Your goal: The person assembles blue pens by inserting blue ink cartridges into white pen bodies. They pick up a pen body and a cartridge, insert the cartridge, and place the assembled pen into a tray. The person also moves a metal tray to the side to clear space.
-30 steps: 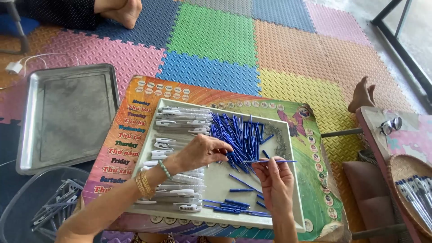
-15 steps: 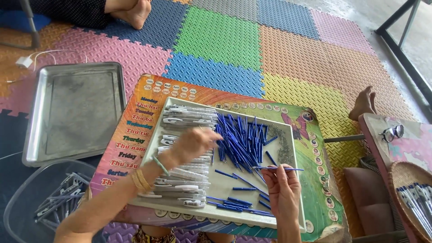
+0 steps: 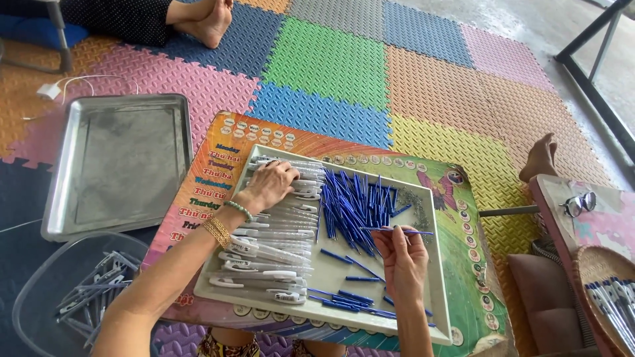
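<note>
A white tray [image 3: 331,272] lies on a small colourful table [image 3: 463,258] in front of me. White pen barrels [image 3: 274,244] are stacked along the tray's left side, and a heap of blue pen refills [image 3: 354,205] fills its middle. My left hand [image 3: 270,185] rests palm down on the upper white barrels, fingers curled over them. My right hand [image 3: 405,259] pinches one thin blue refill [image 3: 397,231], held level just above the tray to the right of the heap. More blue refills [image 3: 344,301] lie scattered near the tray's front edge.
An empty metal tray [image 3: 119,162] lies on the foam floor mats to the left. A clear bowl [image 3: 40,291] with pen parts sits at lower left. Another person's bare feet [image 3: 211,20] are at the top. A second table with glasses [image 3: 580,203] and a woven basket [image 3: 602,291] stands at right.
My left hand has slid leftwards from the blue heap onto the white barrels. My right hand still holds the blue refill in about the same place.
</note>
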